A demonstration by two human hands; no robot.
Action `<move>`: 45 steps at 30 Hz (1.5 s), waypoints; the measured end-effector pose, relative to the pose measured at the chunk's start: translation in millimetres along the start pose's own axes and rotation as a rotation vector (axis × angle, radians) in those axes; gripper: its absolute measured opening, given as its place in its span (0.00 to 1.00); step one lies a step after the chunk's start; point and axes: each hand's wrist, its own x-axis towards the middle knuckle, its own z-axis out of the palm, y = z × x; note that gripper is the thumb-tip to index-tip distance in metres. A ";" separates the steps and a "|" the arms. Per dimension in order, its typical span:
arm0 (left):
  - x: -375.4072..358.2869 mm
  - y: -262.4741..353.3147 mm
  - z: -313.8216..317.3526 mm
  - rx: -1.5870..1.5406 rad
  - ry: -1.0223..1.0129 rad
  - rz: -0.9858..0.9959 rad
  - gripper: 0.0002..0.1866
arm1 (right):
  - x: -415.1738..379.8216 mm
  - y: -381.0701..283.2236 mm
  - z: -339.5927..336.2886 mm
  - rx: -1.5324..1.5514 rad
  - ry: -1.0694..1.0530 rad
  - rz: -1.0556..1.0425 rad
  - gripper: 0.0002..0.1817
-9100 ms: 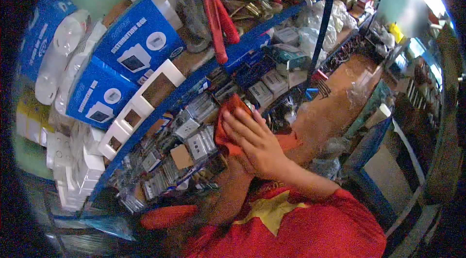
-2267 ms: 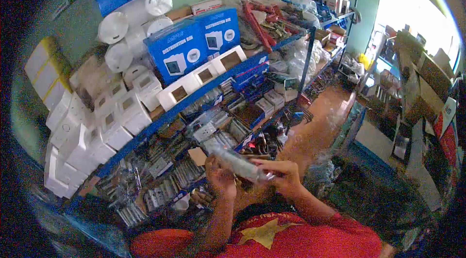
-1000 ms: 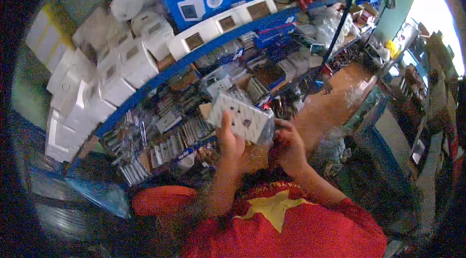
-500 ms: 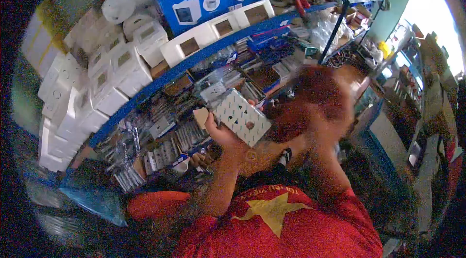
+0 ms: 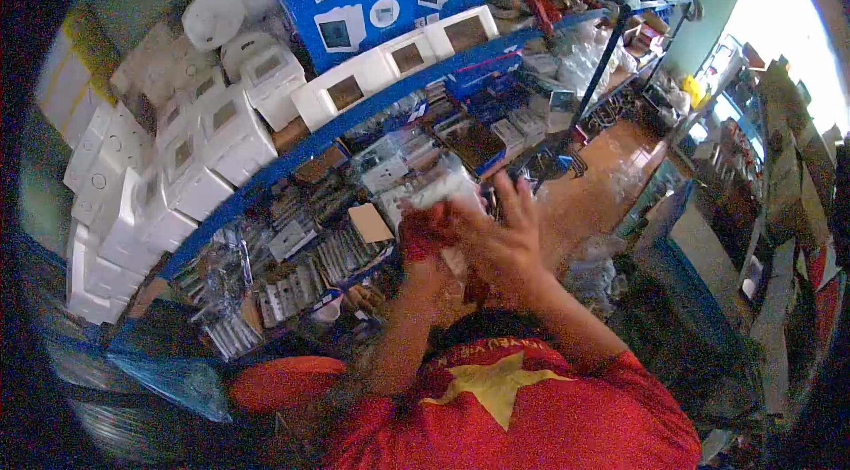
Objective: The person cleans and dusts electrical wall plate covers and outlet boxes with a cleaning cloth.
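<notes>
My left hand (image 5: 423, 265) is low in front of the shelf, its fingers hidden by a bunched dark red cloth (image 5: 420, 234). Close against it on the right is my right hand (image 5: 513, 240), blurred, with fingers stretched out and apart. A pale strip (image 5: 454, 261) shows between the two hands; I cannot tell whether it is the patterned plate. Just beyond the fingers lie clear-wrapped white items (image 5: 438, 182) on the shelf. A tan cardboard piece (image 5: 370, 223) rests left of the cloth on packed goods.
White boxes (image 5: 237, 135) with windows line the upper blue shelf edge (image 5: 257, 176), beside a blue distribution box carton (image 5: 350, 5). Below are rows of wrapped parts (image 5: 297, 293). A red round seat (image 5: 288, 380) stands at lower left, flattened cardboard (image 5: 792, 169) at the right.
The patterned white plate held in my left hand is now largely out of sight. My right hand came left with the dark red cloth, which now lies at my left hand.
</notes>
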 end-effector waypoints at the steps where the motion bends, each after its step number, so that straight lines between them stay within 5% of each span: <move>1: -3.9 -3.4 4.8 -0.061 -0.042 0.002 0.32 | 13.1 4.9 -0.5 0.026 0.035 0.042 0.21; 7: -21.8 -1.3 25.4 -0.151 -0.164 -0.069 0.31 | 16.0 -15.8 13.0 0.215 0.093 0.155 0.24; 9: 5.7 9.6 5.9 -0.160 -0.657 0.022 0.35 | -11.4 -28.0 16.9 0.148 -0.116 0.073 0.23; 10: 8.6 15.7 8.6 -0.233 -0.584 -0.138 0.26 | -17.7 -29.1 18.1 0.120 -0.141 0.057 0.24; 11: 5.1 13.9 8.5 -0.245 -0.451 -0.156 0.28 | -20.7 -28.9 18.5 0.096 -0.166 0.046 0.24; 15: -17.9 -10.7 8.0 0.055 0.133 0.121 0.35 | 15.8 -13.4 0.9 0.035 -0.157 0.084 0.26; 18: -33.7 -13.6 20.9 -0.012 -0.029 -0.004 0.36 | 40.4 -0.6 -6.4 0.051 -0.128 0.151 0.26; 21: -29.3 -13.1 14.7 0.012 0.041 0.100 0.36 | 16.4 -19.4 11.1 0.260 -0.098 0.236 0.27; 22: -19.2 0.3 26.6 0.305 0.163 0.344 0.35 | -3.5 -24.1 19.2 0.203 -0.149 0.193 0.27; 26: -12.7 13.2 -26.8 -0.201 -0.249 0.045 0.35 | -43.6 -34.0 20.4 0.134 -0.288 0.025 0.26; 29: -28.5 -1.2 1.6 0.081 0.163 0.065 0.35 | -7.8 -18.7 12.7 0.090 -0.247 0.196 0.26; 35: -15.5 12.1 22.5 0.025 0.083 0.101 0.36 | -22.2 -23.1 35.1 0.301 -0.192 0.226 0.27; 41: -18.2 13.7 -10.1 -0.199 -0.171 -0.064 0.36 | -16.0 -15.2 22.0 0.126 -0.216 0.160 0.24; 42: -32.7 7.0 20.5 0.083 0.293 0.075 0.35 | -4.7 -6.1 22.2 0.104 -0.219 0.189 0.24; 45: -38.1 -1.0 34.9 -0.245 0.115 0.072 0.28 | 2.5 -13.3 17.5 0.172 -0.205 0.224 0.25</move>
